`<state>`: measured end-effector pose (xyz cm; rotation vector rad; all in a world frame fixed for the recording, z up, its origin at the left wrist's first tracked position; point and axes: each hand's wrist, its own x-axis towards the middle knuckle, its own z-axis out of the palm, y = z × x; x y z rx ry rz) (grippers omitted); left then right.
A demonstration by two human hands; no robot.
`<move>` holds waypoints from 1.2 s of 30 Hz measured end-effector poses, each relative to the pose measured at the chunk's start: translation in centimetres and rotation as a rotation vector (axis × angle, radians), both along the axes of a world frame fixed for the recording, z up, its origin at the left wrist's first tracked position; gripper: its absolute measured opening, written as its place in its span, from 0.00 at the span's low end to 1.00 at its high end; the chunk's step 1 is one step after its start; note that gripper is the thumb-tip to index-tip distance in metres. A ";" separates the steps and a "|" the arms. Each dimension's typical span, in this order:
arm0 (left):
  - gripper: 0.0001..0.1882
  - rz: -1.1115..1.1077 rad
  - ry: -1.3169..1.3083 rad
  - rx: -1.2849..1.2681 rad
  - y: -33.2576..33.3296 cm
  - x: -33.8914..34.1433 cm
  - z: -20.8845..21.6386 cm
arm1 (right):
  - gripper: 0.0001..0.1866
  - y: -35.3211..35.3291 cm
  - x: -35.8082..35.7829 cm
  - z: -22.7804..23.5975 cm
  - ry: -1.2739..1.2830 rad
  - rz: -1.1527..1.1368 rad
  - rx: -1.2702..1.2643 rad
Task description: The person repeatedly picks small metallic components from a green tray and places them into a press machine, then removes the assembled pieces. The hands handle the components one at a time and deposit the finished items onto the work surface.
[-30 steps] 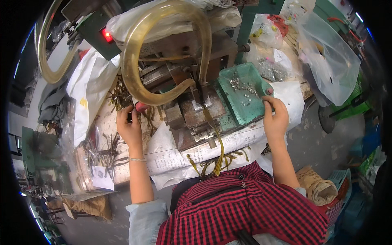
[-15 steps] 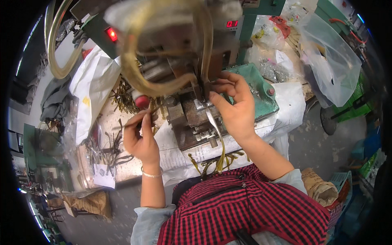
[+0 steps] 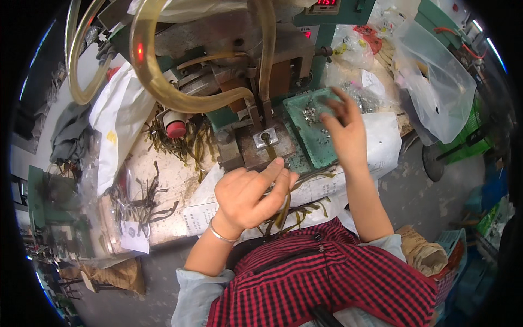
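My left hand [image 3: 250, 197] is closed at the front of the machine's metal block [image 3: 256, 155], its fingertips on a narrow olive strap [image 3: 271, 153]. The strap's far end lies on a small shiny plate [image 3: 266, 138] below the machine's upright jaws [image 3: 261, 111]. To the right, my right hand [image 3: 347, 128] hovers over a green tray [image 3: 321, 152], its thumb and fingers apart and partly blurred. I see nothing held in it. Small silvery metal pieces [image 3: 311, 115] are scattered in the tray. More olive straps [image 3: 298, 216] hang by the table's front edge.
Thick yellowish hoses [image 3: 163, 92] loop over the work area. A red-ended cylinder [image 3: 176, 129] and a bunch of olive straps [image 3: 199, 144] lie left of the block. Dark straps [image 3: 147, 199] lie farther left. Clear plastic bags [image 3: 436, 76] stand at the right.
My left hand has moved right from beside the block to the strap at its front. My right hand has left the jaws and moved right, over the tray.
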<state>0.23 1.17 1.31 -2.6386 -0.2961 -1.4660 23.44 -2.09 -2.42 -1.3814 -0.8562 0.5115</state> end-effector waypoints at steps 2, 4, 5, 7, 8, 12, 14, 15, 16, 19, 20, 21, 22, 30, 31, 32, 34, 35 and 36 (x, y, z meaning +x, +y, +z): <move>0.16 -0.034 -0.017 0.029 0.3 0.5 -0.1 | 0.29 0.3 4.0 -4.9 -0.133 -0.165 0.010; 0.16 -0.032 -0.007 0.022 0.2 0.4 -0.3 | 0.24 -0.3 4.6 -5.9 -0.256 -0.236 -0.029; 0.16 -0.022 -0.005 0.020 0.2 0.3 -0.5 | 0.21 -1.2 3.9 -5.6 -0.317 -0.218 -0.073; 0.15 -0.031 -0.015 0.030 0.6 0.4 -0.6 | 0.14 -2.6 2.9 -5.0 -0.478 -0.169 -0.187; 0.15 -0.034 -0.014 0.029 0.6 0.4 -0.6 | 0.11 -3.2 2.5 -4.7 -0.578 -0.136 -0.257; 0.16 -0.033 -0.012 -0.068 -0.2 -0.1 -0.5 | 0.07 -3.8 1.1 -4.9 -0.816 -0.160 -0.345; 0.17 -0.006 -0.026 -0.205 -1.3 -0.4 -0.7 | 0.07 -3.0 0.8 -5.2 -0.889 -0.175 -0.364; 0.17 0.015 -0.033 -0.273 -2.0 -0.9 -0.8 | 0.07 -3.0 0.5 -5.1 -0.916 -0.186 -0.365; 0.16 0.069 -0.020 -0.291 -2.9 -1.8 -1.1 | 0.07 -3.0 0.4 -5.3 -0.916 -0.185 -0.346; 0.13 0.330 -0.030 -0.242 -3.1 -5.5 -1.7 | 0.07 -2.9 0.2 -5.6 -0.753 -0.228 -0.299; 0.11 0.405 -0.118 -0.291 -2.2 -6.4 -1.5 | 0.07 -3.1 0.2 -5.7 -0.681 -0.244 -0.286; 0.09 0.476 -0.205 -0.340 -0.6 -7.1 -1.3 | 0.07 -3.2 0.2 -5.9 -0.684 -0.256 -0.240; 0.07 0.552 -0.135 -0.361 1.0 -7.8 -1.1 | 0.08 -3.0 0.2 -5.8 -0.684 -0.272 -0.182; 0.11 1.103 0.439 -0.436 12.1 -9.9 -12.1 | 0.06 -2.4 -0.1 -5.1 -0.760 -0.239 -0.105; 0.13 1.149 0.469 -0.481 12.6 -9.9 -13.2 | 0.06 -2.9 0.3 -5.1 -0.771 -0.270 -0.120; 0.11 1.174 0.485 -0.531 12.8 -10.0 -12.9 | 0.06 -3.8 0.6 -5.2 -0.780 -0.300 -0.136; 0.11 1.145 0.517 -0.605 12.9 -11.2 -12.4 | 0.06 -5.5 1.3 -5.5 -0.811 -0.370 -0.149; 0.12 1.114 0.532 -0.660 13.2 -11.8 -11.8 | 0.06 -6.3 1.5 -5.6 -0.756 -0.382 -0.165; 0.12 1.067 0.508 -0.748 12.8 -12.4 -11.1 | 0.06 -7.0 1.7 -5.4 -0.701 -0.393 -0.179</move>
